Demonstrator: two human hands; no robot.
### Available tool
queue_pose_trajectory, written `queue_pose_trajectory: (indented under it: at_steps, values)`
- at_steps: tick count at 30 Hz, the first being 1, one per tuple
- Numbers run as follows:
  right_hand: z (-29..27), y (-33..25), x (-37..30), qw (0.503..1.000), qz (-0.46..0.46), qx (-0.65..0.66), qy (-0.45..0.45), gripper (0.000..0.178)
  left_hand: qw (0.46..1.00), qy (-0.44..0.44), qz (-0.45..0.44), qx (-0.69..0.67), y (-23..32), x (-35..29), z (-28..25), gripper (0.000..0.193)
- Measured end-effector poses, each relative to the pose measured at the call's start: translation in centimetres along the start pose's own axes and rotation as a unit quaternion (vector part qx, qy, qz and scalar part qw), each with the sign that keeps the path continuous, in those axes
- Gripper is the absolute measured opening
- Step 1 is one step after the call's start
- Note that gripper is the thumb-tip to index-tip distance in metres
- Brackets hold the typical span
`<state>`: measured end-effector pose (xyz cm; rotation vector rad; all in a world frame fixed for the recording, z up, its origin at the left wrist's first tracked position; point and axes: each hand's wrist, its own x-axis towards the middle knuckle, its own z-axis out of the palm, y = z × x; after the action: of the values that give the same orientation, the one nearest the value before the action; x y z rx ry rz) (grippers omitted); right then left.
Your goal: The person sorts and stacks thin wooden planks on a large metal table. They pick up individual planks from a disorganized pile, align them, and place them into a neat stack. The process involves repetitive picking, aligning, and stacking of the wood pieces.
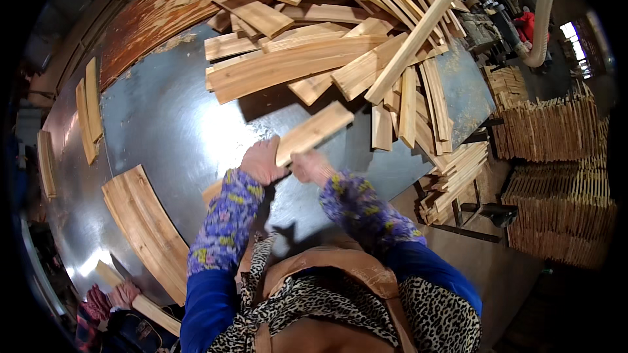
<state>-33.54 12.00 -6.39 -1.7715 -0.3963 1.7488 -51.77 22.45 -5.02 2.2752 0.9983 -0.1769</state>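
Pale wooden plank (319, 130) slants away from the person above the metal-topped bench (163, 121), short of the heaped boards (294, 65). Handling this single piece seems the step in hand; the next move calls for steady control of its near end. The blurred right hand (311, 167) appears curled, gripping there; the left hand (261, 159) lies alongside, fingers partly hidden, grip unclear. Both forearms converge forward.
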Motion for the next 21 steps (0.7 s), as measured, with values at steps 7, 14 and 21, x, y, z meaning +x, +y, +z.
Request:
queue_pose_trajectory:
  at_steps: [7, 14, 21]
  values:
    - [-13.2, -12.3, -7.8, 0.778, -0.439, -0.171, 0.416, 0.07, 0.904, 0.119, -0.346, -0.222, 2.8, -13.6, 0.1, 0.101]
    - [-30.6, -17.9, 4.2, 0.79, -0.317, -0.16, 0.499, 0.115, 0.836, 0.25, -0.481, 0.08, -12.9, -25.3, -0.9, 0.049]
    - [-12.2, -7.1, -1.6, 0.889, -0.417, 0.153, 0.11, 0.064, 0.811, 0.271, -0.474, 0.212, -15.4, -31.0, -5.0, 0.08]
